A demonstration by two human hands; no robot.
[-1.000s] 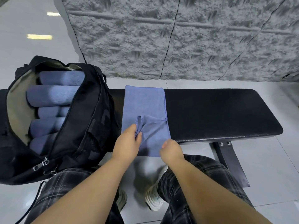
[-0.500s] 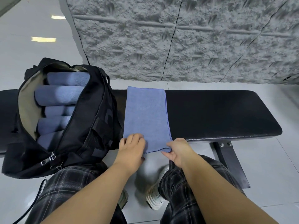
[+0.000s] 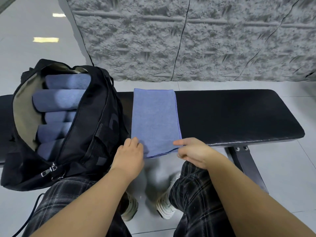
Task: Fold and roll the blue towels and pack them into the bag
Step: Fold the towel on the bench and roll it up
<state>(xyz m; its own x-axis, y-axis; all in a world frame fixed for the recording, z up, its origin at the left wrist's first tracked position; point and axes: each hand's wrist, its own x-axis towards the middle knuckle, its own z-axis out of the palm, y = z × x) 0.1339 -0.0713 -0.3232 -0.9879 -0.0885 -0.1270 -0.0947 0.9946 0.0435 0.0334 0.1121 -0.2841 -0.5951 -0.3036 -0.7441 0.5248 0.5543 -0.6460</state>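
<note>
Grey textured stone wall [image 3: 213, 40] behind, pale tiled floor [image 3: 282, 168], and a black padded bench [image 3: 230, 115] running across in front of the person sitting there. Using the bench as the reference: a folded blue towel [image 3: 154, 120] lies flat across its seat as a long strip, near end hanging a bit over the front edge. Left hand [image 3: 130, 155] has its fingers curled onto the towel's near left corner, gripping it. Right hand [image 3: 193, 151] is at the near right corner, thumb on top and fingers tucked under the hem, so it's pinching it. At the bench's left end sits a black backpack [image 3: 95, 127], unzipped wide, with rolled blue towels [image 3: 58, 100] stacked inside, five showing. Below the bench edge you see plaid trousers [image 3: 196, 194] and pale sneakers [image 3: 165, 207].
</note>
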